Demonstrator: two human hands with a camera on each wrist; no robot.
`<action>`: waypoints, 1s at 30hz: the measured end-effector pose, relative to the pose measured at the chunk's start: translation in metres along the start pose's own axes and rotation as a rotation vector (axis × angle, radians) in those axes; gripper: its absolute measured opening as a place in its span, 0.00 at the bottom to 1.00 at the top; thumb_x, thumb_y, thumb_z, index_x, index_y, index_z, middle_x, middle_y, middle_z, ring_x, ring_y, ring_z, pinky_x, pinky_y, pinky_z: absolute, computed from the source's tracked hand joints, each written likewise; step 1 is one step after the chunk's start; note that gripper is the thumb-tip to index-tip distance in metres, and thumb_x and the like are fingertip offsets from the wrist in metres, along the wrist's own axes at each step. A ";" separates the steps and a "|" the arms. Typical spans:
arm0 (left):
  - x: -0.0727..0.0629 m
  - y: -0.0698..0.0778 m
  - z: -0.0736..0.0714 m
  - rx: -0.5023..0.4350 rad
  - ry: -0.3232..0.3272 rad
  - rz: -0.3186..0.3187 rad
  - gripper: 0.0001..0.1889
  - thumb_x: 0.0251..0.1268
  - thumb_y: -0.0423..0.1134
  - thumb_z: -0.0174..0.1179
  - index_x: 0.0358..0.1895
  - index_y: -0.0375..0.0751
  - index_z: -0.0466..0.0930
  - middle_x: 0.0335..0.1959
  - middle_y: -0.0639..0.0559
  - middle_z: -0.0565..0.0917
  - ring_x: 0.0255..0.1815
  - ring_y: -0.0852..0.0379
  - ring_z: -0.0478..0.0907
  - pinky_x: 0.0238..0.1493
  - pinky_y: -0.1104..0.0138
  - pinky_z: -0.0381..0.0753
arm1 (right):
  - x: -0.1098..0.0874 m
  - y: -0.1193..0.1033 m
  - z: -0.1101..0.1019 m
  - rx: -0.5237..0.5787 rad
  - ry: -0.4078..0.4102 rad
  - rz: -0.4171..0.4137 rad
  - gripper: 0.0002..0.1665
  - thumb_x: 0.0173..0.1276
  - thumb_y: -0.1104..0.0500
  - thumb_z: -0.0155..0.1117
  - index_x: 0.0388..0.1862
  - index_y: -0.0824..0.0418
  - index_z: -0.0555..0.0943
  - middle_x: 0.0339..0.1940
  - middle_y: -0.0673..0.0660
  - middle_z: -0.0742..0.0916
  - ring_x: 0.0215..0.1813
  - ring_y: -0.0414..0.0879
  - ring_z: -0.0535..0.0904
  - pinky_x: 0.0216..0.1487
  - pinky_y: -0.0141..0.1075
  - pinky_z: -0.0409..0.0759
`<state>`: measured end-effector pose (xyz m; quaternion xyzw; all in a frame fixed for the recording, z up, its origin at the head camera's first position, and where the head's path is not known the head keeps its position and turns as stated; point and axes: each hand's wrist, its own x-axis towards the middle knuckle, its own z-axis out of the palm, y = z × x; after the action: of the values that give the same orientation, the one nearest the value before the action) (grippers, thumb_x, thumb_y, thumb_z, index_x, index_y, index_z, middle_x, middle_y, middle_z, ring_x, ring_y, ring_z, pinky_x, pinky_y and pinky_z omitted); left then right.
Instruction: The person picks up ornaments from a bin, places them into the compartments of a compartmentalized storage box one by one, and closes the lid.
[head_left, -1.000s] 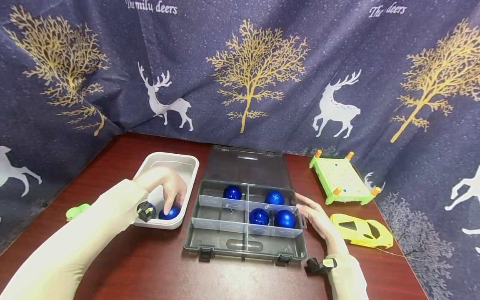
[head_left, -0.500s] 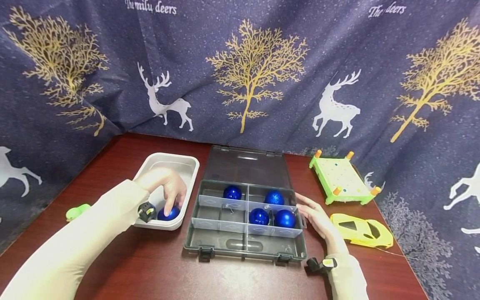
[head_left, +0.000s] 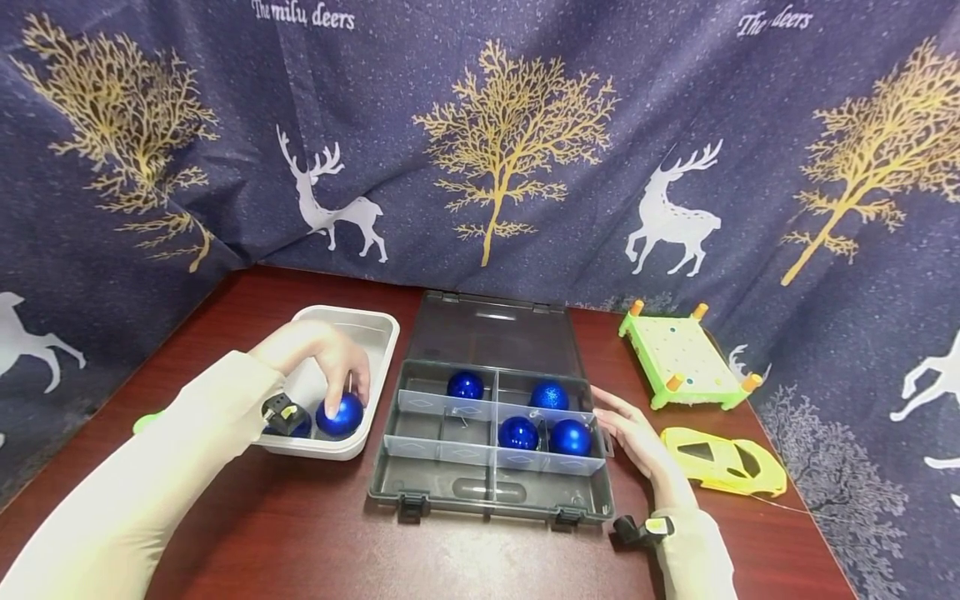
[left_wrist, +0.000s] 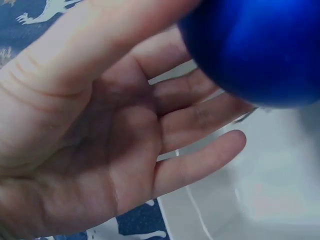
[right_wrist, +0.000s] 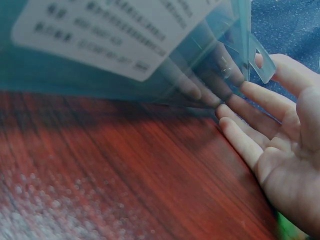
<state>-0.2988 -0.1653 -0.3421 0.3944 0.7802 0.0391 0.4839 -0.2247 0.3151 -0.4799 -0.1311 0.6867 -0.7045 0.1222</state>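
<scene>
In the head view my left hand [head_left: 337,362] grips a matte blue bauble [head_left: 340,416] at the near end of a white plastic tray [head_left: 391,333]. The left wrist view has that ball [left_wrist: 260,50] between thumb and fingers, with the little finger apart from it. Another blue bauble [head_left: 302,423] lies beside it, partly hidden by the wrist camera. My right hand [head_left: 630,433] touches the right side of a grey divided box [head_left: 435,483] with straight fingers, as the right wrist view confirms. Several blue baubles [head_left: 518,433] sit in the box's compartments.
The box's dark see-through lid [head_left: 495,333] lies folded back. To the right are an upturned green toy table [head_left: 682,354] with orange legs and a yellow toy car body [head_left: 723,461]. A green object [head_left: 146,422] shows behind my left sleeve. A printed curtain [head_left: 525,167] hangs behind.
My left hand has raised the blue bauble slightly inside the tray, and the wrist has shifted a little left and up. My right hand stays in place on the box.
</scene>
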 end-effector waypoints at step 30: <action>-0.044 -0.028 0.013 -0.372 0.399 0.118 0.28 0.52 0.33 0.72 0.56 0.24 0.76 0.51 0.36 0.84 0.53 0.49 0.82 0.53 0.69 0.78 | 0.000 -0.002 0.001 0.006 -0.004 0.001 0.33 0.76 0.67 0.46 0.73 0.81 0.49 0.53 0.43 0.86 0.51 0.34 0.84 0.54 0.25 0.78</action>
<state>-0.2952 -0.2173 -0.3298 0.3281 0.8151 0.2869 0.3816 -0.2240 0.3143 -0.4780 -0.1318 0.6843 -0.7064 0.1242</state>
